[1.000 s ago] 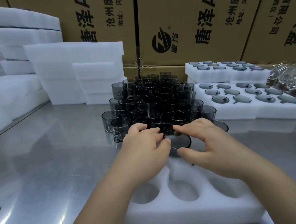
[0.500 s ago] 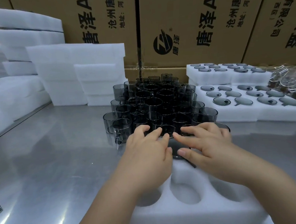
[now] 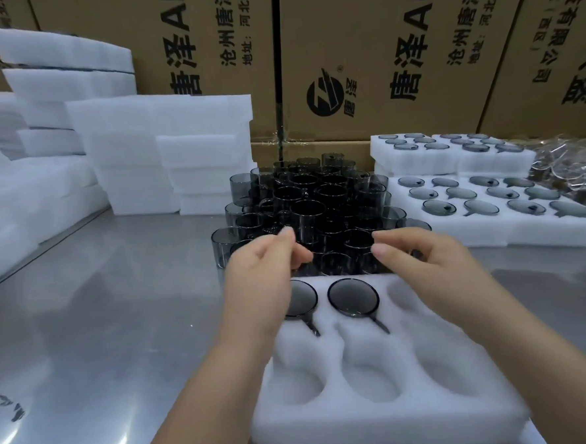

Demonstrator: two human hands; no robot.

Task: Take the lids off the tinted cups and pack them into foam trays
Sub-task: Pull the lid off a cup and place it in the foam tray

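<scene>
Two lids lie in the tray [image 3: 382, 418], far row: left lid [image 3: 305, 300], middle lid [image 3: 353, 297], handles pointing near-right; right pocket bare. Our left hand [image 3: 253, 275] and right hand [image 3: 435, 268] hover over that row, fingers loosely curled, holding nothing. Cups [image 3: 308, 207] stand just beyond the fingertips, both hands equally near; we judge the next reach goes straight toward the far side.

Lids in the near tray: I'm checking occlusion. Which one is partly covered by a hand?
The left lid, its left edge behind the left hand; the lid beside it shows whole.
</scene>
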